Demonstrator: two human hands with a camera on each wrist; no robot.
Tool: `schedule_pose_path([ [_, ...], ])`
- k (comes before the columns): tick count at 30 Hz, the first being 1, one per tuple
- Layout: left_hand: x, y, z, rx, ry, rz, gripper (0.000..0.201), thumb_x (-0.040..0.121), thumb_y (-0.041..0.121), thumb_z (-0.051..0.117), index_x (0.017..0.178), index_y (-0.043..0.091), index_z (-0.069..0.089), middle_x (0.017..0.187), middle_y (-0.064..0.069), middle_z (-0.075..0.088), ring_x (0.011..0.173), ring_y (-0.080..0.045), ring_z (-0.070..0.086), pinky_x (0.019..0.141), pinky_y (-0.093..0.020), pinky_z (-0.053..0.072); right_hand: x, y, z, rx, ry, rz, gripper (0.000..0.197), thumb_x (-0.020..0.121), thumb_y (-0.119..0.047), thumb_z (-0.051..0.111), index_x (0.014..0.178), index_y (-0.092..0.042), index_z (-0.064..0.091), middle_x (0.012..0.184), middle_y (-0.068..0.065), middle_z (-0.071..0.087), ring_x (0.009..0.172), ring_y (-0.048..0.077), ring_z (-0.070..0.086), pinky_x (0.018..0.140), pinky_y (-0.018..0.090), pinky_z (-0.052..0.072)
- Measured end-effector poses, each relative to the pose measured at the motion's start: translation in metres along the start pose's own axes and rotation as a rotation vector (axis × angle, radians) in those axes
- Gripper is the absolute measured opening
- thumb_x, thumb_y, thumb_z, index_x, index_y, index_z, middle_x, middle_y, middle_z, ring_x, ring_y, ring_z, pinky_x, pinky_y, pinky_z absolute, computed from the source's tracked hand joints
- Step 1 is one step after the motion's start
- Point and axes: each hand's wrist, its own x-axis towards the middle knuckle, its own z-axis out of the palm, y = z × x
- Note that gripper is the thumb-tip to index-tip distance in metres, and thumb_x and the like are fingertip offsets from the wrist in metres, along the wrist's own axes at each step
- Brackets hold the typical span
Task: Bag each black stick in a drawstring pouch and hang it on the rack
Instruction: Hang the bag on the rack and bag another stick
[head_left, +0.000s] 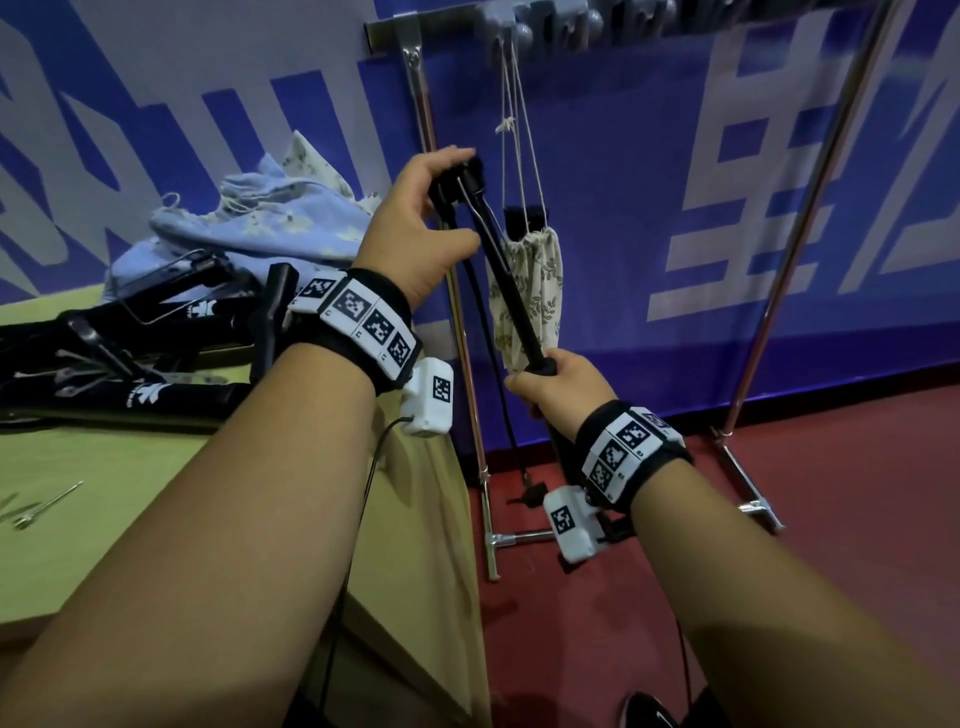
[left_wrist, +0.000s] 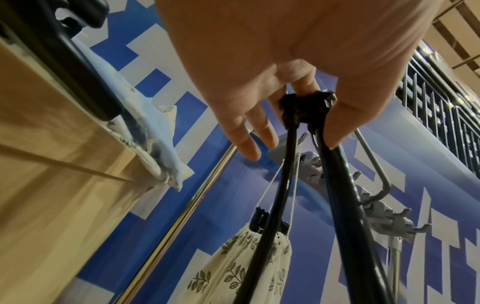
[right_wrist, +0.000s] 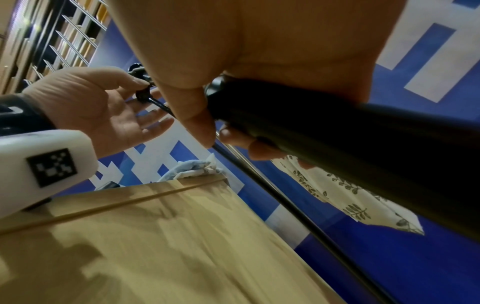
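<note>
I hold a long black stick (head_left: 511, 291) slanted in front of the rack (head_left: 498, 21), with a thin black hose (left_wrist: 280, 195) hanging from its top. My left hand (head_left: 426, 218) pinches the top end between thumb and forefinger; its other fingers (left_wrist: 249, 144) stay straight. My right hand (head_left: 561, 384) grips the thick lower handle (right_wrist: 337, 144). Behind the stick, a leaf-print drawstring pouch (head_left: 540, 291) hangs by its cords from a rack hook, with black stick ends poking out of its mouth. More black sticks (head_left: 130, 353) lie on the table.
A heap of light blue and floral pouches (head_left: 260, 218) sits at the back of the wooden table (head_left: 156, 519) on my left. Small metal needles (head_left: 47, 504) lie near its left edge. The rack's chrome posts (head_left: 810, 208) stand on the red floor before a blue banner.
</note>
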Motion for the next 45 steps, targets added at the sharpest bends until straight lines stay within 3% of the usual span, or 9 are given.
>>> schedule_pose_path([
  [5,-0.005,-0.002,0.009,-0.05,-0.05,-0.047,0.064,0.077,0.009,0.085,0.133,0.02,0.057,0.114,0.005,0.065,0.096,-0.003,0.064,0.087,-0.023,0.056,0.005,-0.002,-0.002,0.03,-0.012,-0.013,0.026,0.086,-0.03,0.082,0.099,-0.012,0.068,0.073,0.001,0.068,0.063,0.017,0.063,0.065,0.034,0.052],
  [10,-0.01,0.001,0.013,-0.001,-0.024,-0.148,0.059,0.07,0.047,0.088,0.119,0.032,0.059,0.115,0.008,0.069,0.101,-0.008,0.069,0.086,-0.033,0.06,0.004,-0.007,-0.009,-0.029,-0.031,-0.074,0.04,0.08,-0.027,0.087,0.106,-0.021,0.056,0.095,0.009,0.075,0.076,0.024,0.074,0.07,0.039,0.061],
  [13,-0.013,0.005,0.013,0.029,-0.033,-0.175,0.059,0.066,0.057,0.085,0.114,0.036,0.058,0.116,0.01,0.069,0.103,-0.009,0.069,0.082,-0.033,0.059,0.001,-0.01,-0.013,-0.026,-0.013,-0.098,0.04,0.079,-0.023,0.087,0.096,-0.021,0.051,0.085,0.008,0.077,0.072,0.025,0.073,0.073,0.043,0.06],
  [19,-0.02,0.007,0.017,0.076,-0.128,-0.251,0.053,0.081,0.041,0.085,0.122,0.027,0.055,0.115,0.005,0.066,0.092,-0.013,0.073,0.074,-0.043,0.065,-0.004,-0.015,-0.021,0.212,0.018,-0.123,0.04,0.068,-0.023,0.098,0.088,-0.017,0.063,0.079,0.009,0.075,0.067,0.023,0.071,0.072,0.041,0.06],
  [24,-0.023,0.008,0.023,0.06,-0.191,-0.322,0.057,0.08,0.037,0.088,0.121,0.022,0.052,0.107,-0.001,0.073,0.088,-0.021,0.077,0.079,-0.053,0.063,-0.004,-0.022,-0.025,0.329,0.037,-0.124,0.03,0.066,-0.02,0.099,0.087,-0.016,0.079,0.084,0.011,0.078,0.073,0.025,0.072,0.084,0.051,0.062],
  [31,-0.027,0.006,0.031,0.131,-0.331,-0.329,0.066,0.055,0.063,0.087,0.105,0.036,0.055,0.116,0.0,0.07,0.095,-0.017,0.074,0.074,-0.045,0.065,-0.011,-0.034,-0.026,0.354,0.032,-0.151,0.025,0.078,-0.014,0.094,0.101,-0.014,0.084,0.092,0.006,0.083,0.087,0.016,0.079,0.081,0.027,0.061],
  [37,-0.026,-0.002,0.032,0.07,-0.418,-0.338,0.044,0.082,0.029,0.087,0.112,0.029,0.054,0.116,0.003,0.072,0.099,-0.014,0.073,0.078,-0.035,0.064,-0.01,-0.038,-0.027,0.414,0.049,-0.19,0.027,0.082,-0.005,0.087,0.108,-0.013,0.085,0.097,0.01,0.083,0.1,0.027,0.079,0.093,0.042,0.063],
  [40,-0.026,-0.004,0.033,0.0,-0.413,-0.332,0.043,0.084,0.018,0.086,0.113,0.027,0.056,0.12,0.0,0.072,0.106,-0.015,0.073,0.08,-0.036,0.064,-0.011,-0.038,-0.028,0.447,0.03,-0.171,0.028,0.082,-0.012,0.089,0.11,-0.013,0.084,0.098,0.01,0.083,0.101,0.027,0.08,0.099,0.043,0.062],
  [45,-0.024,-0.003,0.031,-0.064,-0.341,-0.31,0.043,0.083,0.009,0.085,0.115,0.019,0.059,0.117,-0.003,0.07,0.1,-0.016,0.074,0.073,-0.034,0.063,-0.004,-0.035,-0.026,0.451,-0.014,-0.172,0.033,0.078,-0.03,0.094,0.103,-0.011,0.084,0.1,0.02,0.08,0.103,0.045,0.076,0.1,0.061,0.058],
])
